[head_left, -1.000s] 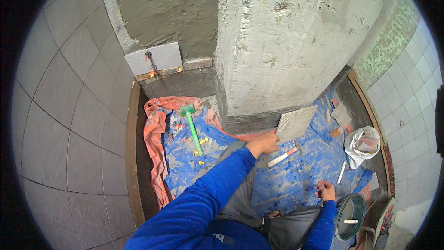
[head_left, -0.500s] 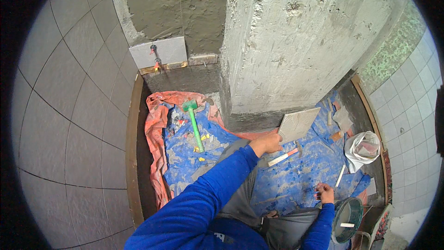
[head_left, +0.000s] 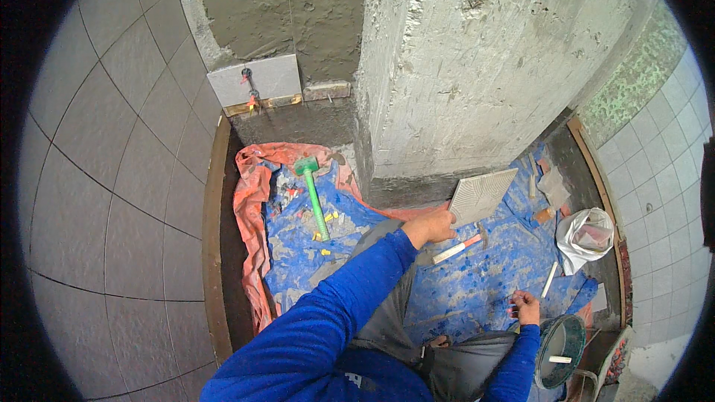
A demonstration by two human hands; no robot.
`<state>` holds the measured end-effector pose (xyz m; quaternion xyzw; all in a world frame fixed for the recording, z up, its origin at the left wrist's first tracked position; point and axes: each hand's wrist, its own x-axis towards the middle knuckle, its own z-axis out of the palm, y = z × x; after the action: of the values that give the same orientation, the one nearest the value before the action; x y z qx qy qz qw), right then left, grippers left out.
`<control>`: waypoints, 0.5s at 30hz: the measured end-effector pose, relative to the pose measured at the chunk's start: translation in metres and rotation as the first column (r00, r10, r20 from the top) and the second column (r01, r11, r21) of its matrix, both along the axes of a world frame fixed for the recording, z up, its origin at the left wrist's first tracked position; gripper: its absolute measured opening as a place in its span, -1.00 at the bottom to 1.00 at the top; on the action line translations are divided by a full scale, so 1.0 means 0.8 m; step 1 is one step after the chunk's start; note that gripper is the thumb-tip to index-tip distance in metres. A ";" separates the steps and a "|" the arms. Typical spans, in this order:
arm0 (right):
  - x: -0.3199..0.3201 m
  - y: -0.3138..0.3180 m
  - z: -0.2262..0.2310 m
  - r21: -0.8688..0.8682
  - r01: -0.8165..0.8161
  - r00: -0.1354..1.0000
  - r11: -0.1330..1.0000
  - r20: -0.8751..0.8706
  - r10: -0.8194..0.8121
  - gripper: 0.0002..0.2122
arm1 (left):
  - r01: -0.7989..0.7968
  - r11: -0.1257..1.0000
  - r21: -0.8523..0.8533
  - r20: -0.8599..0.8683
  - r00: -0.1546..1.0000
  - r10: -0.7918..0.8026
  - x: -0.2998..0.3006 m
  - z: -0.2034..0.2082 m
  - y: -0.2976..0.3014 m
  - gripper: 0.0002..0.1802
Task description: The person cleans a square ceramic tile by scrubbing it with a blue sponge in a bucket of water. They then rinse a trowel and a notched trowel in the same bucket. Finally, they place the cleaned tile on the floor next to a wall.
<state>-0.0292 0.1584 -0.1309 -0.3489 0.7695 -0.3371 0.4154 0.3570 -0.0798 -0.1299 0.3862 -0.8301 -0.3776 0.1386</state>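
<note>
My left hand (head_left: 432,228) reaches forward and grips the lower left corner of a tile (head_left: 482,197). The tile's ridged back faces up, tilted in front of the concrete column. Just below it on the sheet lies a hammer (head_left: 458,249) with a white and red handle. Off to the right, my right hand (head_left: 525,307) hovers above the blue sheet, its fingers curled together. Something small and reddish shows at those fingertips, too small to name. A dark green bucket (head_left: 547,357) with a white-handled tool in it stands by my right forearm.
A green mallet (head_left: 313,197) lies on the blue sheet (head_left: 469,298) at left, among small yellow pieces. A white bag (head_left: 585,242) stands at right, near a white stick (head_left: 550,280). One tile (head_left: 257,88) is set around pipe outlets on the mortared wall. The concrete column (head_left: 477,67) juts forward.
Hardly anything differs: the view has shifted slightly. My left hand keeps its grip on the tile, and my right hand stays low at right with fingers still curled.
</note>
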 end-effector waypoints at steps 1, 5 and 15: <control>0.000 0.000 0.000 -0.004 -0.002 1.000 1.000 0.006 0.002 -0.71 | -0.005 1.000 -0.017 -0.002 1.000 0.005 0.001 0.003 0.001 -0.50; 0.001 0.000 0.003 0.002 0.008 1.000 1.000 -0.001 -0.008 -0.72 | -0.028 1.000 0.004 0.029 0.999 0.028 0.005 0.016 0.007 -0.51; 0.006 -0.001 0.006 -0.003 0.016 1.000 1.000 -0.007 -0.016 -0.74 | 0.015 1.000 0.006 0.040 0.999 -0.015 0.004 0.017 0.004 -0.46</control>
<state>-0.0245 0.1576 -0.1260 -0.3446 0.7733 -0.3402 0.4094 0.3602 -0.0764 -0.1166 0.3876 -0.8346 -0.3731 0.1181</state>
